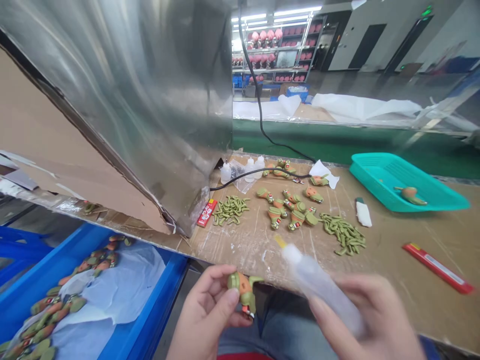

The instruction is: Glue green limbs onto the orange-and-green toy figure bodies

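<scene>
Between the thumb and fingers of my left hand [212,312] is a small green and orange figurine [245,290], tilted over the table's front edge. A translucent squeeze bottle [324,285] with a yellow nozzle lies in the grip of my right hand [369,317], blurred by motion. Its nozzle points up and left, apart from the figurine. Beyond the bottle, several more figurines [296,217] lie grouped on the cardboard-covered table [240,247]. Small curved green pieces form one pile [230,210] on the left and another pile [345,234] on the right.
A blue bin [152,300] with white sheets and several figurines stands at the left. A metal panel [150,100] rises beside the table. At the right are a teal tray [405,197] and a red box [437,267]. A black cable [258,172] crosses behind small white bottles [226,172].
</scene>
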Tool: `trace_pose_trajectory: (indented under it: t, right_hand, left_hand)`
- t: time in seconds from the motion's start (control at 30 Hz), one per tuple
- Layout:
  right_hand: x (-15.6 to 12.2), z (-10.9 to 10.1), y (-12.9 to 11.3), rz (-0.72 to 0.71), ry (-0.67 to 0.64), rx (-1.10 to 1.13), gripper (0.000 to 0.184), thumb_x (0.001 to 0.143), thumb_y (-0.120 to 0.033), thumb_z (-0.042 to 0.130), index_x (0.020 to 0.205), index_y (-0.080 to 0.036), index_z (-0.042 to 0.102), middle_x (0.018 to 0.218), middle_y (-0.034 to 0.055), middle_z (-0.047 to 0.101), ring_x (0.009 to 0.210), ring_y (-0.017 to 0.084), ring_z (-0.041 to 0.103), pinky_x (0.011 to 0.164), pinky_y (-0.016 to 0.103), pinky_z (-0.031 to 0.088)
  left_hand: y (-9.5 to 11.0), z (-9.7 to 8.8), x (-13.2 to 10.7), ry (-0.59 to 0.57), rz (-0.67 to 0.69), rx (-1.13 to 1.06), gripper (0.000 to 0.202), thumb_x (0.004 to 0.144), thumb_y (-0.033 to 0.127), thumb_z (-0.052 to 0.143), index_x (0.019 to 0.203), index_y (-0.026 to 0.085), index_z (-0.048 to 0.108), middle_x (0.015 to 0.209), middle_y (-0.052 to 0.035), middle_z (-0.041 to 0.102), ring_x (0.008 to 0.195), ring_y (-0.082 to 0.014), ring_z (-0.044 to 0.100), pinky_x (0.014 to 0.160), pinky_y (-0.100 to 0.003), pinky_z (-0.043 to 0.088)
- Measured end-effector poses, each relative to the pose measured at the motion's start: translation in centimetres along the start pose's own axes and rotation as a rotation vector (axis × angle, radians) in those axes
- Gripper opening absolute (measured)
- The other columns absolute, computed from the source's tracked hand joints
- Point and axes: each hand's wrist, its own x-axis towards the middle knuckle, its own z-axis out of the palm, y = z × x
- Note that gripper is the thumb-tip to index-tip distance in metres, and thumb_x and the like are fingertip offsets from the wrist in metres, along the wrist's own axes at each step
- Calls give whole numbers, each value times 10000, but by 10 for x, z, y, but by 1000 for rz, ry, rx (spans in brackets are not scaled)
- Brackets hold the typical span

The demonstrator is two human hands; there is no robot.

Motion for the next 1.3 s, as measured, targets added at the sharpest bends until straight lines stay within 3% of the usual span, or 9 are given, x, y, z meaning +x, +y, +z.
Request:
trace_pose_trajectory:
  t: [0.1,0.23,0.33,0.4,0.53,0.67,0.8,1.1,1.3]
  right_hand:
    - [39,23,23,23,-14,-105,386,735,-465,595,1030,-255,462,940,53,642,818,242,612,717,383,487]
    - [60,36,49,-19,0,-134,410,756,-481,562,1035,-188,498,955,84,634,807,227,613,703,354,495]
    - [51,31,41,-65,199,-207,522,733,-517,602,1078,-142,493,1028,130,566,808,242,558,707,379,462]
    - [45,33,25,-213,271,-264,397,796,-454,574,1037,-146,506,1001,117,548,810,230,527,729,369,431]
    - [57,69,-10,-555,-169,-321,120,910,-223,445,963,-191,549,909,37,617,843,155,573,753,260,449]
    - [89,119,-28,-484,-362,-494,83,882,-135,505,888,-152,587,847,16,627,810,148,595,728,290,482]
    - [104,141,-37,-451,-445,-670,60,878,-180,546,891,-137,584,834,7,606,797,156,597,712,335,499]
    - [92,114,-23,-406,-511,-669,128,815,-29,506,830,-129,584,864,40,573,751,162,570,684,316,469]
    - [67,62,-23,-339,-439,-335,160,875,-296,456,828,-194,569,742,28,580,660,169,584,601,277,471]
  left_hand:
    - [0,-3,6,29,-1,-20,308,564,257,818,826,177,678,666,-16,720,533,-143,634,428,-266,579]
    - [1,-13,12,44,-13,-52,326,535,280,832,809,177,687,651,-16,723,502,-139,629,415,-271,577]
    - [1,-21,16,64,-3,-74,320,540,281,829,806,177,687,662,-17,724,500,-142,627,416,-282,577]
    - [2,-24,19,86,12,-88,320,544,276,827,811,176,684,660,-14,719,509,-142,621,414,-282,576]
    - [4,-22,21,74,37,-87,286,584,253,807,826,169,681,648,-12,714,516,-139,621,415,-277,577]
    - [6,-25,20,27,41,-92,290,570,263,814,813,169,688,632,-7,717,505,-139,619,415,-286,581]
    - [7,-36,20,38,59,-86,288,575,274,811,814,170,688,641,-13,719,516,-145,623,417,-285,578]
    - [9,-35,18,-25,33,-135,276,607,256,795,840,170,674,663,1,710,517,-133,634,433,-282,583]
    - [10,-31,10,-212,-61,-198,246,641,263,772,862,205,679,685,-4,721,559,-152,677,452,-247,566]
